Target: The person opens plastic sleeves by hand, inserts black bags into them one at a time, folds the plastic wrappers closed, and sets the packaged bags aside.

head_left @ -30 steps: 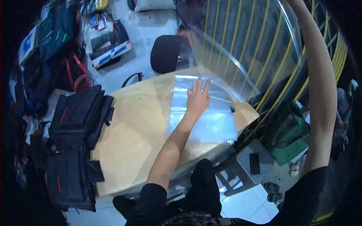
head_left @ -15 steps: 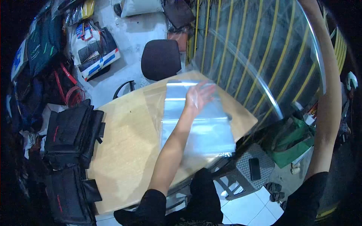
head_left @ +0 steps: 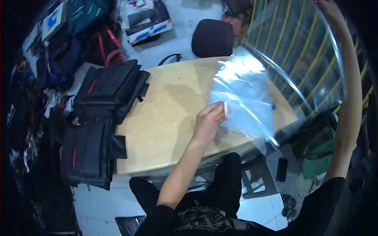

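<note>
Plastic sheet [head_left: 252, 92], clear and large, held between both hands above the far right part of the bench [head_left: 169, 106]. Left hand [head_left: 210, 120] low over the bench; its fingers [head_left: 220, 112] pinched together on the sheet's near lower corner. Right hand [head_left: 328, 8] raised high at the upper right edge of view, arm stretched up; its fingers look closed on the sheet's top edge, though the grip itself is partly cut off. Sheet hangs in a curve between the two hands, lower part draped down to the bench top. Left of the hands, black bags [head_left: 106, 90] stacked on the bench's left end, red marks on them, more black bags [head_left: 88, 153] just below at the near left corner. Black chair [head_left: 212, 37] beyond the far edge. Phone [head_left: 281, 168] on a grey stool [head_left: 271, 173] at lower right. No writing legible anywhere; packaging on the floor too blurred to read.
</note>
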Demonstrator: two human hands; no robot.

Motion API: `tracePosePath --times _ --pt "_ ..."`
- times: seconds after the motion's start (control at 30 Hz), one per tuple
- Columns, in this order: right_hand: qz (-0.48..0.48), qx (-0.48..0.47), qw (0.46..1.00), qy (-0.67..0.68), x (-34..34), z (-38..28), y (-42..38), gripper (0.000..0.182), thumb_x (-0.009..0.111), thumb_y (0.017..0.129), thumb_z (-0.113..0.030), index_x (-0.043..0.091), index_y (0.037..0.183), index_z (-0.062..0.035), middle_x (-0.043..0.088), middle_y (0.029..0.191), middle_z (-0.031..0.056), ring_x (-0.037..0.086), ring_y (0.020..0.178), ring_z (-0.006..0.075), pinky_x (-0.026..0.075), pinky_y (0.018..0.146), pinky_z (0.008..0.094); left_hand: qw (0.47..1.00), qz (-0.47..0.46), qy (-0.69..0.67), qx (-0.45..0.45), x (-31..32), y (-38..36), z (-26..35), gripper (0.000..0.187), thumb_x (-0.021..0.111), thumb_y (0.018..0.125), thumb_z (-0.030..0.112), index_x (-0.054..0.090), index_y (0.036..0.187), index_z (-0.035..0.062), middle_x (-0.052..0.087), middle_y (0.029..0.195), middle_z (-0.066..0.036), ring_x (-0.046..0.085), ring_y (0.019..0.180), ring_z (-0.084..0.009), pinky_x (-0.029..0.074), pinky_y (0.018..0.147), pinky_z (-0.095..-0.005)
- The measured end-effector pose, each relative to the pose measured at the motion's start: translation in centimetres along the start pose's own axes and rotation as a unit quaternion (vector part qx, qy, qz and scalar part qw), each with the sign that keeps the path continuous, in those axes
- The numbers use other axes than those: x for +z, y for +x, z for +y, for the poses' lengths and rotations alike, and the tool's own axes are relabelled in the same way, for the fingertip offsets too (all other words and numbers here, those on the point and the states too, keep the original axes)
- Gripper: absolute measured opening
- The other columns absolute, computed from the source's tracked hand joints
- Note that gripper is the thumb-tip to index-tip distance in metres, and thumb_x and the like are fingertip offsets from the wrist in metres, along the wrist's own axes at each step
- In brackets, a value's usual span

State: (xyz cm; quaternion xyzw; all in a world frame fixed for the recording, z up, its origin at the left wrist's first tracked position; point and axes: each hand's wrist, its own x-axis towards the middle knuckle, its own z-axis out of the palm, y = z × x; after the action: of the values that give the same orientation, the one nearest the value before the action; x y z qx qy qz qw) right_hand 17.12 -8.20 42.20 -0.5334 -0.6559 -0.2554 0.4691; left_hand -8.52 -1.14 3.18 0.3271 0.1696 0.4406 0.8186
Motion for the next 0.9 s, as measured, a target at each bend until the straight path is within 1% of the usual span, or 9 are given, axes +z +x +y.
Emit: tracePosePath --times 0.03,0.07,0.13,0.27,0.4,0.47,0.57,0.73,0.9 --pt "-0.04 -0.043 0.993 -0.103 1.0 -2.0 0.0 0.025 0.058 0.093 -0.021 0.065 0.105 0.0 0.065 0.089 0.0074 0.059 0.077 0.0143 0.048 0.072 0.0297 0.999 0.029 0.008 0.011 -1.6 -1.4 0.9 0.027 0.059 0.091 0.013 0.057 0.112 -0.0038 0.065 0.097 -0.011 0.064 0.093 -0.0213 0.051 0.081 -0.0309" --pt "-0.032 0.107 0.99 -0.092 3.0 -3.7 -0.1 0.024 0.056 0.093 -0.019 0.065 0.105 -0.0002 0.063 0.086 0.0063 0.056 0.072 0.0134 0.046 0.067 0.029 0.998 0.06 0.004 0.022 -3.1 -3.0 1.7 0.027 0.059 0.091 0.012 0.057 0.112 -0.0041 0.065 0.097 -0.012 0.064 0.093 -0.0214 0.051 0.08 -0.0309" --pt "-0.014 -0.023 0.998 -0.064 6.6 -4.8 -1.4 0.023 0.057 0.093 -0.019 0.065 0.103 0.0006 0.062 0.081 0.0056 0.053 0.067 0.0119 0.044 0.063 0.0283 0.992 0.119 -0.001 0.05 -5.7 -6.2 3.8 0.026 0.06 0.09 0.011 0.057 0.111 -0.0046 0.065 0.097 -0.013 0.065 0.092 -0.0218 0.051 0.078 -0.031" --pt "-0.29 0.104 0.941 -0.139 18.1 6.0 7.0 0.019 0.057 0.091 -0.016 0.068 0.103 -0.0058 0.065 0.085 0.0087 0.058 0.074 0.0137 0.048 0.067 0.0288 0.968 0.227 -0.013 0.105 -9.2 -12.4 7.2 0.02 0.063 0.088 0.009 0.059 0.103 -0.004 0.065 0.096 -0.014 0.064 0.087 -0.0209 0.051 0.075 -0.0305" --pt "-0.242 -0.056 0.963 0.107 28.7 0.0 2.1 0.022 0.059 0.089 -0.016 0.064 0.107 -0.0048 0.068 0.091 0.0156 0.066 0.083 0.0266 0.05 0.072 0.0359 0.948 0.28 -0.007 0.151 -11.4 -15.8 7.8 0.012 0.062 0.088 0.008 0.058 0.093 -0.0021 0.064 0.087 -0.012 0.063 0.078 -0.0193 0.052 0.072 -0.031" --pt "-0.209 -0.207 0.954 -0.064 36.2 1.1 1.7 0.028 0.06 0.085 -0.015 0.061 0.112 -0.0074 0.066 0.095 0.0188 0.065 0.092 0.0315 0.051 0.074 0.0421 0.951 0.254 -0.033 0.176 -11.8 -16.5 7.5 0.009 0.063 0.088 0.007 0.057 0.09 -0.0002 0.063 0.085 -0.01 0.064 0.075 -0.0188 0.053 0.071 -0.0298" --pt "-0.15 -0.184 0.957 -0.164 41.6 -4.9 -2.7 0.031 0.058 0.084 -0.013 0.057 0.115 -0.0084 0.066 0.097 0.0166 0.064 0.09 0.0345 0.051 0.075 0.0441 0.93 0.317 -0.071 0.169 -11.4 -16.5 6.9 0.008 0.063 0.088 0.006 0.056 0.088 0.0019 0.063 0.086 -0.01 0.064 0.079 -0.0193 0.055 0.073 -0.0305" --pt "-0.091 -0.273 0.955 0.076 40.6 -14.5 -9.4 0.025 0.058 0.083 -0.02 0.06 0.105 -0.008 0.067 0.087 0.0135 0.064 0.075 0.0348 0.051 0.069 0.0455 0.931 0.323 -0.081 0.151 -10.3 -15.8 6.6 0.008 0.057 0.091 0.007 0.056 0.098 0.0025 0.061 0.093 -0.008 0.063 0.087 -0.0183 0.054 0.086 -0.0352" --pt "-0.463 -0.204 0.841 0.192 26.8 -20.7 -21.6 0.025 0.065 0.081 -0.031 0.063 0.093 -0.0091 0.065 0.075 0.0124 0.065 0.07 0.0309 0.051 0.065 0.0423 0.946 0.277 -0.091 0.143 -9.0 -15.1 5.8 0.009 0.059 0.092 0.011 0.055 0.093 0.0021 0.06 0.091 -0.006 0.061 0.085 -0.0154 0.052 0.088 -0.0351"
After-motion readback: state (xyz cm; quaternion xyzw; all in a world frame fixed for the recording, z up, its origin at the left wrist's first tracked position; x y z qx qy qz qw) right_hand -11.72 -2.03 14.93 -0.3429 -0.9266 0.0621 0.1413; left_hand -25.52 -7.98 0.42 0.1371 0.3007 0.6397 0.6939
